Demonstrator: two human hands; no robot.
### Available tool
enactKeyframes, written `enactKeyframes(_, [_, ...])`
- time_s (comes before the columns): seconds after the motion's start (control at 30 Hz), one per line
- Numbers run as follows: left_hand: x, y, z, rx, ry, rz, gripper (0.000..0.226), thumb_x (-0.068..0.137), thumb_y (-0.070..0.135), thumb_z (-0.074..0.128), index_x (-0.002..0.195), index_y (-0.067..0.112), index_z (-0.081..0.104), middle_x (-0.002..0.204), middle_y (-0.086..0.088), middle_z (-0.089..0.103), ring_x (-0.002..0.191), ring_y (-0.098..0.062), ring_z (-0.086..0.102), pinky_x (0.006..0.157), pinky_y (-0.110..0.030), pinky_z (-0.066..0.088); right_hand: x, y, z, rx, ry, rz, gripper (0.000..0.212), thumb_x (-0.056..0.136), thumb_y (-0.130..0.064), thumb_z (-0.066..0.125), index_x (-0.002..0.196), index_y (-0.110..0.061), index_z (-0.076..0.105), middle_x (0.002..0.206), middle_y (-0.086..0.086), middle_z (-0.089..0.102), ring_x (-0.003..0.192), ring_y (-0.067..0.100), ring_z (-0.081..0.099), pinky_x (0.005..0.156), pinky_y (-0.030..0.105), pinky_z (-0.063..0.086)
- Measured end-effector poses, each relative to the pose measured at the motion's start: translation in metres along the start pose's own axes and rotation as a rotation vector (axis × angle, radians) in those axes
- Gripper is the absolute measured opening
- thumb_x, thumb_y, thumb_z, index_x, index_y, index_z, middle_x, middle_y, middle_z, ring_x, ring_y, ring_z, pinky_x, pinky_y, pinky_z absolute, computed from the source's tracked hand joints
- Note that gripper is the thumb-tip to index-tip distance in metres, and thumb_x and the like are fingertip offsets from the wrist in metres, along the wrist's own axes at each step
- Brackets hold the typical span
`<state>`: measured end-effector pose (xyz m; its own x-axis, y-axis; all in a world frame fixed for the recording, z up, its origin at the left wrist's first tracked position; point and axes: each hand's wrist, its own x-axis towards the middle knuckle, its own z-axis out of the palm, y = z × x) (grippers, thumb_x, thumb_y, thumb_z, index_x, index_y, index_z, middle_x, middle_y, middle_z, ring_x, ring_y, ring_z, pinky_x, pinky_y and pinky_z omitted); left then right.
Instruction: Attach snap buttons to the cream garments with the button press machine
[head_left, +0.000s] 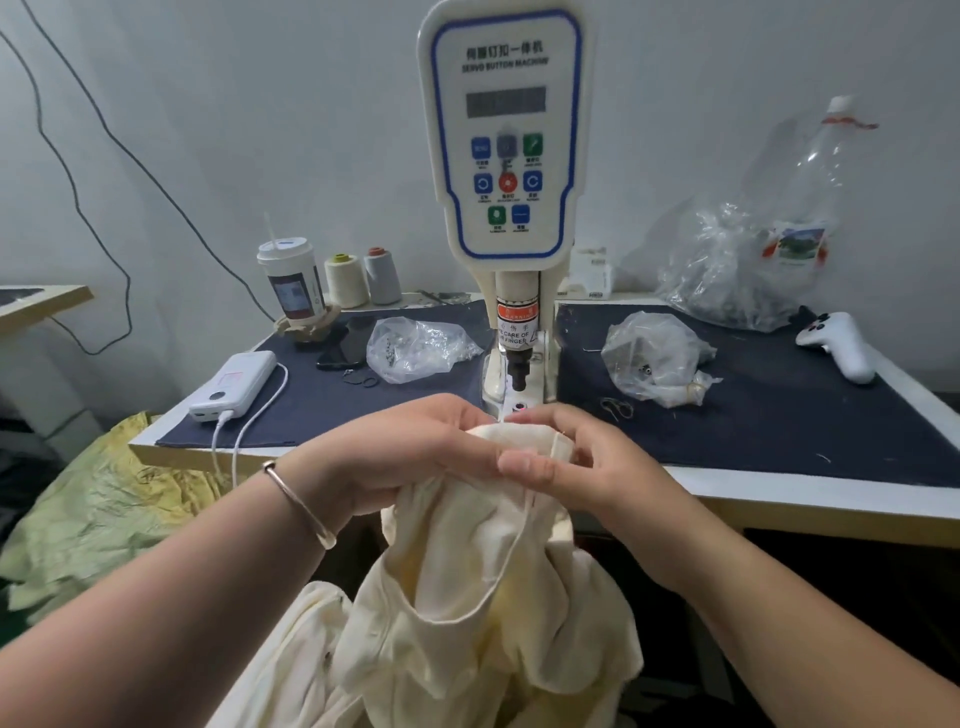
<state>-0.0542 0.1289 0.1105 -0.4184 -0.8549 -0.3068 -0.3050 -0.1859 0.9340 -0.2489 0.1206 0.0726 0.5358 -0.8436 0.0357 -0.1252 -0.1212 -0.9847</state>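
A cream garment (467, 582) hangs from both hands just in front of the button press machine (506, 140). My left hand (410, 452) grips its top edge from the left, fingers curled over the cloth. My right hand (561, 457) pinches the same folded edge from the right. The edge sits just below and in front of the machine's black punch head (518, 371). More cream fabric piles up below toward the lower edge of the view.
On the dark blue table mat (779, 405) lie clear bags of snap parts at left (415, 348) and right (654, 358), a white power bank (234, 384) with cable, a cup (291, 280), thread cones (363, 278), a white handheld tool (839, 343). Yellow-green cloth (104, 514) lies at left.
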Motion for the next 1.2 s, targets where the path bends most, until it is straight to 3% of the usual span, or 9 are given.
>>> enactKeyframes(0.07, [-0.001, 0.001, 0.007, 0.009, -0.01, 0.001, 0.012, 0.077, 0.014, 0.071, 0.084, 0.005, 0.075, 0.08, -0.011, 0.071, 0.065, -0.018, 0.068, 0.06, -0.026, 0.054, -0.004, -0.003, -0.004, -0.022, 0.009, -0.013, 0.053, 0.058, -0.052, 0.079, 0.098, -0.019, 0.07, 0.089, 0.009, 0.072, 0.083, 0.021, 0.068, 0.078, 0.039, 0.053])
enactKeyframes(0.2, [-0.001, 0.003, 0.018, -0.029, -0.009, 0.005, 0.022, 0.077, 0.021, 0.072, 0.091, 0.004, 0.074, 0.085, -0.012, 0.072, 0.068, -0.018, 0.069, 0.062, -0.026, 0.055, -0.012, -0.01, -0.011, 0.023, -0.008, -0.039, 0.02, 0.068, -0.036, 0.078, 0.071, -0.018, 0.069, 0.055, -0.014, 0.054, 0.049, 0.0, 0.049, 0.049, 0.01, 0.036])
enactKeyframes(0.3, [-0.002, 0.003, 0.024, -0.132, 0.002, 0.004, 0.027, 0.082, 0.027, 0.07, 0.093, 0.003, 0.075, 0.085, -0.013, 0.074, 0.068, -0.018, 0.071, 0.063, -0.026, 0.056, -0.014, -0.012, -0.015, 0.122, 0.002, -0.009, 0.053, 0.073, -0.043, 0.077, 0.088, 0.007, 0.066, 0.069, 0.008, 0.06, 0.065, 0.016, 0.054, 0.063, 0.023, 0.04])
enactKeyframes(0.4, [-0.003, 0.004, 0.027, -0.198, 0.04, 0.004, 0.03, 0.081, 0.025, 0.068, 0.096, 0.001, 0.077, 0.088, -0.016, 0.074, 0.069, -0.02, 0.071, 0.064, -0.027, 0.058, -0.018, -0.014, -0.016, 0.099, 0.009, -0.005, 0.053, 0.074, -0.039, 0.078, 0.093, 0.009, 0.067, 0.086, 0.036, 0.057, 0.083, 0.027, 0.049, 0.076, 0.039, 0.035])
enactKeyframes(0.6, [-0.005, 0.004, 0.033, -0.179, 0.072, -0.001, 0.038, 0.081, 0.029, 0.07, 0.104, -0.001, 0.076, 0.093, -0.018, 0.074, 0.072, -0.021, 0.071, 0.064, -0.026, 0.057, -0.017, -0.02, -0.01, -0.144, 0.16, 0.047, 0.022, 0.057, -0.024, 0.059, 0.052, -0.005, 0.049, 0.061, 0.009, 0.035, 0.058, 0.019, 0.031, 0.054, 0.031, 0.025])
enactKeyframes(0.73, [-0.004, 0.001, 0.038, -0.137, 0.109, 0.047, 0.035, 0.081, 0.029, 0.07, 0.108, 0.007, 0.077, 0.096, -0.016, 0.075, 0.077, -0.021, 0.071, 0.067, -0.026, 0.056, -0.012, -0.018, -0.006, -0.308, 0.203, 0.074, 0.025, 0.05, -0.023, 0.052, 0.056, 0.0, 0.047, 0.059, 0.007, 0.032, 0.059, 0.018, 0.03, 0.057, 0.033, 0.025])
enactKeyframes(0.93, [-0.005, -0.003, 0.034, -0.222, 0.104, 0.15, 0.024, 0.083, 0.022, 0.068, 0.099, 0.011, 0.08, 0.093, -0.014, 0.076, 0.078, -0.019, 0.072, 0.067, -0.023, 0.056, -0.009, -0.025, -0.02, -0.363, -0.007, 0.149, 0.027, 0.057, -0.021, 0.062, 0.05, -0.013, 0.037, 0.052, -0.004, 0.029, 0.055, 0.014, 0.024, 0.057, 0.034, 0.017])
enactKeyframes(1.07, [-0.003, -0.006, 0.032, -0.316, 0.171, 0.143, 0.03, 0.081, 0.023, 0.069, 0.101, 0.002, 0.076, 0.088, -0.015, 0.074, 0.067, -0.018, 0.069, 0.059, -0.023, 0.055, -0.007, -0.021, -0.032, -0.139, -0.13, 0.121, 0.022, 0.064, -0.017, 0.065, 0.064, 0.0, 0.05, 0.069, 0.011, 0.037, 0.068, 0.025, 0.028, 0.064, 0.039, 0.021])
enactKeyframes(1.2, [-0.002, -0.004, 0.032, -0.245, 0.115, 0.118, 0.042, 0.076, 0.031, 0.077, 0.107, 0.002, 0.075, 0.09, -0.013, 0.074, 0.073, -0.02, 0.071, 0.066, -0.026, 0.056, -0.012, -0.013, -0.036, -0.015, -0.161, 0.08, 0.01, 0.072, -0.019, 0.067, 0.07, -0.012, 0.06, 0.064, 0.007, 0.042, 0.056, 0.014, 0.033, 0.053, 0.026, 0.023])
